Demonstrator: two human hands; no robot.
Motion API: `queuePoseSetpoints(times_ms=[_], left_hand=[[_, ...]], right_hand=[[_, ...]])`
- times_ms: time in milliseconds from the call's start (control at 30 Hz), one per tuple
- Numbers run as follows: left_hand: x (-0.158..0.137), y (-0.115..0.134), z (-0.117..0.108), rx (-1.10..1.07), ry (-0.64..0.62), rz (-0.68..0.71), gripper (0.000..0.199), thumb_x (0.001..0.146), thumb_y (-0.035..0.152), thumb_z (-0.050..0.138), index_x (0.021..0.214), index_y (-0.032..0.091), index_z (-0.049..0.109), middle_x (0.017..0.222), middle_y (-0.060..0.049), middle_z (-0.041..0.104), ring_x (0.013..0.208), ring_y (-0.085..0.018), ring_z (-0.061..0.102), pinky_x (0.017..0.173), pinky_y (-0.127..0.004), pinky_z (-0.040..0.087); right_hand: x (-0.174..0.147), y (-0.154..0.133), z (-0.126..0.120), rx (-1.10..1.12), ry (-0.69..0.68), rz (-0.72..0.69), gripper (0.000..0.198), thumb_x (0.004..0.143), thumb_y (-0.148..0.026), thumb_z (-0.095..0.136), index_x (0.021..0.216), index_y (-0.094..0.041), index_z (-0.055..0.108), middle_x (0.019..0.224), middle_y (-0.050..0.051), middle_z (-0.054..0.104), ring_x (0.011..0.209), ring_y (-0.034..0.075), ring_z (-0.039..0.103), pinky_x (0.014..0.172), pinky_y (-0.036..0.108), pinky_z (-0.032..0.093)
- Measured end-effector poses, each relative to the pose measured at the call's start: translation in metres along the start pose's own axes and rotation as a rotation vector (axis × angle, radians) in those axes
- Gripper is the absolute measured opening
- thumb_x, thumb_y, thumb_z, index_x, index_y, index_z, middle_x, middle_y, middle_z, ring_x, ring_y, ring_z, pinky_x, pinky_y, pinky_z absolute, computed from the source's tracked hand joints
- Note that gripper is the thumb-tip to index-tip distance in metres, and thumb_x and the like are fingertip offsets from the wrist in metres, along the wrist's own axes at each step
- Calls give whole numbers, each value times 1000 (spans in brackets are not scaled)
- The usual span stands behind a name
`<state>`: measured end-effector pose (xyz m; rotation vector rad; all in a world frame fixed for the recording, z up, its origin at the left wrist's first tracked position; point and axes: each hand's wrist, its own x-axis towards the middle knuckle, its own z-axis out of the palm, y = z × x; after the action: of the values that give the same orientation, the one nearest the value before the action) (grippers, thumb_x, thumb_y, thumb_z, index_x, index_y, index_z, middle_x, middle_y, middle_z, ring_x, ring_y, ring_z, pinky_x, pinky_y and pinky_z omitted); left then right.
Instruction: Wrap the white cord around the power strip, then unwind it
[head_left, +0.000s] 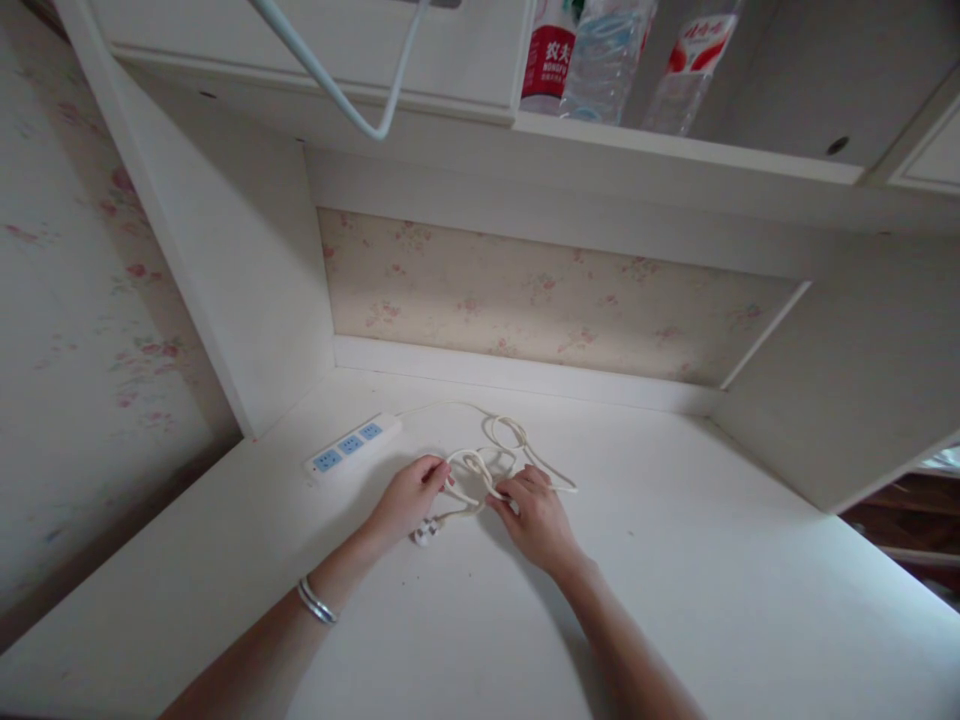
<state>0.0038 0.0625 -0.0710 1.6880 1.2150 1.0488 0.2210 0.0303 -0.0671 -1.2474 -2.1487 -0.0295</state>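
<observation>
Nearest the camera, the left forearm (262,640) and right forearm (622,635) rise from the bottom edge of the frame, a silvery bracelet (317,601) around the left wrist. At the centre, the left hand (411,495) has thumb and fingertips drawn together in a pinch, with hardly any gap, on a strand of white cord (480,466). The right hand (540,515) is bent over the same cord, thumb and forefinger pressed onto it, the other fingers curled. Between the hands the cord lies in crossing loops; whether they are truly knotted cannot be told. The step in hand appears to be sorting these loops, and the next move seems to call for a firm hold on one side while the other eases a strand free, without tugging at the ends. Just beneath the left hand, the plug (425,531) rests on the white desk (675,540); a looser loop lies beyond the fingers, and the cord runs on to the power strip (354,446), left of centre. Farther out, flowered wallpaper (480,290) fills the panel at the back, a pale bent tube (319,78) hangs at upper left, and plastic bottles (550,60) stand on the shelf (690,148) at upper right.
</observation>
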Motion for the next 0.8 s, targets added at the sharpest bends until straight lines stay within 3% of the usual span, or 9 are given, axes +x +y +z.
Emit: queuePoseSetpoints(times_ms=[100,300,433,533,600,700,800], left_hand=[[0,1,-5,184,54,93,33,86,44,46,84,18,65,73,-3,64,68,-16,55,67,-25,41],[-13,21,-11,318,216,182,22,83,41,52,85,22,63,80,-5,63,78,-21,55,79,-31,41],[-41,37,11,352,109,248,25,84,43,51,80,23,66,76,-10,64,77,-23,57,83,-34,39],[-62,37,38,521,42,139,29,85,41,47,86,21,68,70,-13,65,64,-24,58,72,-37,41],[-68,32,50,571,-5,108,32,85,38,48,107,21,65,69,-14,65,61,-26,60,67,-37,41],[-65,22,52,565,13,54,46,86,33,46,129,18,51,78,-17,67,65,-27,62,66,-36,41],[-56,18,44,474,28,25,47,86,33,47,130,17,49,92,-18,68,76,-28,64,70,-34,42]], right_hand=[[-1,-2,0,16,-18,24,13,87,-29,56,83,-20,64,75,4,62,83,19,54,79,31,39],[-1,-3,1,79,-37,89,17,89,-32,53,85,-22,66,81,4,64,85,18,57,80,30,41],[0,-7,6,118,-19,156,21,89,-36,51,83,-21,65,79,4,66,81,18,59,77,30,42],[2,-12,13,195,2,296,27,90,-40,47,83,-21,65,77,4,67,76,18,61,70,28,43],[4,-15,18,281,16,419,31,89,-44,45,84,-22,65,76,5,68,72,18,63,65,27,44],[6,-17,26,437,13,551,32,87,-48,47,83,-21,65,76,5,70,70,19,64,62,26,44],[7,-20,31,618,-21,599,34,84,-49,50,81,-18,64,78,5,70,71,18,64,63,26,45]])
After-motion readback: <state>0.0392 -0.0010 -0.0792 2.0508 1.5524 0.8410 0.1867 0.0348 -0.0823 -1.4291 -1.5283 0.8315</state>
